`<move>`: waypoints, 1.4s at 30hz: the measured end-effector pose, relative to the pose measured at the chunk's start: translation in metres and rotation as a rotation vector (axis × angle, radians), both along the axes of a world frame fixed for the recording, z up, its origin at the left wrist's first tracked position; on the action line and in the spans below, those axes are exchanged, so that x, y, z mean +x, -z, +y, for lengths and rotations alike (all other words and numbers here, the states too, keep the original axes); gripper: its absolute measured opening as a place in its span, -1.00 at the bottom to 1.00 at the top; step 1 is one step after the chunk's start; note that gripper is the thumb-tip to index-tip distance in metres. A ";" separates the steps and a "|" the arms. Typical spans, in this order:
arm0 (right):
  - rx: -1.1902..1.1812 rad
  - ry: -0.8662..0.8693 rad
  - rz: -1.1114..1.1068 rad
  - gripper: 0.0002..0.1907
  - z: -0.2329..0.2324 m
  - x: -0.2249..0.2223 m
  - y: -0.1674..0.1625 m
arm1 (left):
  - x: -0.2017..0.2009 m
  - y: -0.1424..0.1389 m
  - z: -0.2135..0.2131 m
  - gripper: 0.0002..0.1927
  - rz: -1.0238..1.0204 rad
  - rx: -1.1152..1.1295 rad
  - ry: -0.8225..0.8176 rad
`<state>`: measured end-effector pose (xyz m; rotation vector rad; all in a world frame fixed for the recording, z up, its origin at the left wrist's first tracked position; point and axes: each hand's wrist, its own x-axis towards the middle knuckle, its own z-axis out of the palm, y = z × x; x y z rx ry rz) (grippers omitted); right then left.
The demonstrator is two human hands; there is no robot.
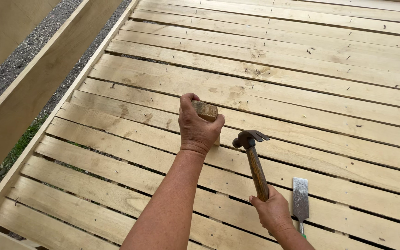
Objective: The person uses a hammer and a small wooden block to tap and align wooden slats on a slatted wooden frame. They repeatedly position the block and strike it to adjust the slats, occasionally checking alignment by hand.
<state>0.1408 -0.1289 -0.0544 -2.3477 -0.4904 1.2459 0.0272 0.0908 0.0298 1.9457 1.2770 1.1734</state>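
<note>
Head view: your left hand (196, 126) sits near frame centre, fingers closed around a small wood block (205, 111). The block pokes out at about 1 o'clock from the fist and stands on the slats (302, 88).

Your right hand (272, 214) is at 5 o'clock from the left one, near the bottom edge, fingers wrapped tight on the brown handle of a hammer (253, 157). The hammer head is at 12 o'clock from that hand, claw pointing toward 3 o'clock, just beside the block and left fist; touching or not, can't tell.

A chisel (300, 200) lies flat on the slats at 3 o'clock from your right hand, just beside it, blade toward 12 o'clock.

The slats are pale boards with thin gaps, small nails sticking up in rows. A side board (28, 92) runs along the 9 o'clock edge, gravel (19, 60) and some grass (17, 148) past it.

No containers in view.
</note>
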 end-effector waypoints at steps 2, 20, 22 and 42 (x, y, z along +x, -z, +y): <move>-0.007 -0.112 -0.143 -0.71 -0.010 0.002 0.007 | -0.003 0.001 0.000 -0.26 -0.011 -0.012 0.006; -0.062 -0.338 -0.308 -0.72 -0.024 0.013 0.019 | -0.004 0.003 -0.003 -0.27 -0.032 -0.024 0.008; 0.011 -0.298 -0.310 -0.70 -0.022 0.011 0.020 | -0.004 0.004 -0.003 -0.27 -0.032 -0.020 0.004; 0.415 -0.045 -0.353 -0.69 -0.017 -0.005 0.023 | -0.005 0.008 -0.005 -0.29 -0.056 -0.025 0.008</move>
